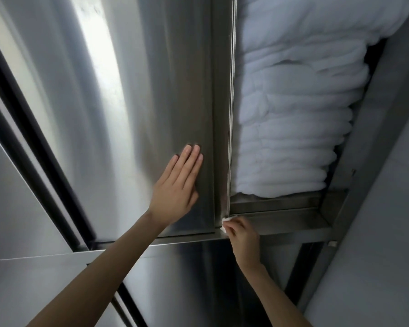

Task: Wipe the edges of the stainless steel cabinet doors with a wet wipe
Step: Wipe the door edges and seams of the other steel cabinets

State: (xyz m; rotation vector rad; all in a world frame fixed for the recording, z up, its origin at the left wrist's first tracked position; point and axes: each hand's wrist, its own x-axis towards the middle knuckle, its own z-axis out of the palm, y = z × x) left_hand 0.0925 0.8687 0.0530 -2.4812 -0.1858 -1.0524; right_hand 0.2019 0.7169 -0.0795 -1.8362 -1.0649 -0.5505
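Note:
A stainless steel cabinet door fills the left and middle of the head view, and its vertical edge runs down the centre. My left hand lies flat on the door face with straight fingers, just left of that edge. My right hand pinches a small white wet wipe against the bottom end of the door edge, where it meets the lower frame. Most of the wipe is hidden under my fingers.
Right of the edge, the open compartment holds a tall stack of folded white cloths on a steel shelf. A steel side wall bounds it on the right. Another steel door sits at far left behind a dark gap.

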